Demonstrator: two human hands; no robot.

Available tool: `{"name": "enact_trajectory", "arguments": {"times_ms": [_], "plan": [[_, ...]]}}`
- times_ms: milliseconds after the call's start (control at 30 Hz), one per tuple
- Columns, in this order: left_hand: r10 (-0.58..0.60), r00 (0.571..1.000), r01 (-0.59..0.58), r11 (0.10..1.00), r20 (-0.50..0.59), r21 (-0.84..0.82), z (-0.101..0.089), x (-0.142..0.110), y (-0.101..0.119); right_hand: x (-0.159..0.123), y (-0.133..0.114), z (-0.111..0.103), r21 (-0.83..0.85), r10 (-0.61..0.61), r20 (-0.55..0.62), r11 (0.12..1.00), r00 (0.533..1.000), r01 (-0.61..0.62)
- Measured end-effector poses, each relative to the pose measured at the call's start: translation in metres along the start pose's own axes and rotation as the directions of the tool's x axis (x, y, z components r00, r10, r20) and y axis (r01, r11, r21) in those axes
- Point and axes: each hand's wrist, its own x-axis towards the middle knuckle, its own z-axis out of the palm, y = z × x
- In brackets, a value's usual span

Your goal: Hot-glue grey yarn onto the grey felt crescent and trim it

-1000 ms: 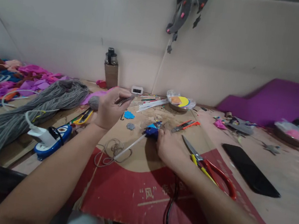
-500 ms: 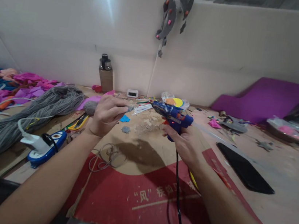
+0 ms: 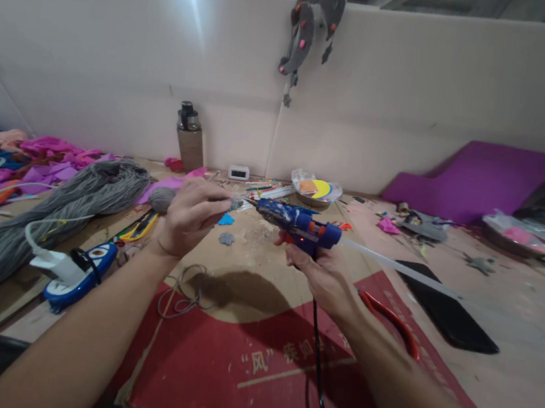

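My right hand (image 3: 317, 269) is wrapped round the handle of a blue hot glue gun (image 3: 300, 224) with an orange trigger. A long clear glue stick (image 3: 399, 267) sticks out of its back end, and a black cord hangs below. The nozzle points left, close to a small grey piece (image 3: 238, 203) pinched in the fingers of my left hand (image 3: 195, 214). Most of that piece is hidden by the fingers, so its kind is unclear. On the cardboard below lie a grey felt cutout (image 3: 226, 239), a blue scrap (image 3: 226, 219) and a loose loop of grey cord (image 3: 185, 293).
Grey yarn (image 3: 76, 205) and a blue power strip (image 3: 79, 279) lie left. Red-handled scissors (image 3: 394, 324) and a black phone (image 3: 449, 307) are on the right. Behind stand a bottle (image 3: 190, 140) and a bowl (image 3: 320, 200). A grey moon ornament (image 3: 302, 34) hangs on the wall.
My right hand has lifted the glue gun off the cardboard and brought its nozzle leftward to the grey piece. My left hand has turned, still pinching that piece. The view has tilted up.
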Motion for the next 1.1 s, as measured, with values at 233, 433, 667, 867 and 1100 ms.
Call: {"name": "enact_trajectory", "arguments": {"times_ms": [233,433,667,867,1100], "plan": [[-0.042,0.998,0.040,0.998,-0.045,-0.054,0.0010,-0.0004,0.0050,-0.0003,-0.0009,-0.0004,0.004,0.032,0.017,0.999,0.999,-0.032],[-0.046,0.997,0.043,0.998,-0.069,-0.046,0.0011,0.0000,0.0045,0.0001,-0.0041,0.0004,0.014,0.012,0.013,1.000,1.000,-0.012],[-0.096,0.987,0.086,0.993,-0.129,-0.080,0.0026,0.0014,0.0048,-0.0030,-0.0037,0.0009,0.001,0.025,0.042,1.000,0.999,-0.025],[-0.085,0.987,0.072,0.993,-0.134,-0.097,0.0030,0.0021,0.0061,-0.0030,-0.0046,-0.0004,0.006,0.013,0.030,1.000,0.999,-0.013],[-0.090,0.987,0.078,0.993,-0.134,-0.093,0.0039,0.0007,0.0060,-0.0043,-0.0009,0.0002,-0.004,0.030,0.021,1.000,0.999,-0.029]]}}
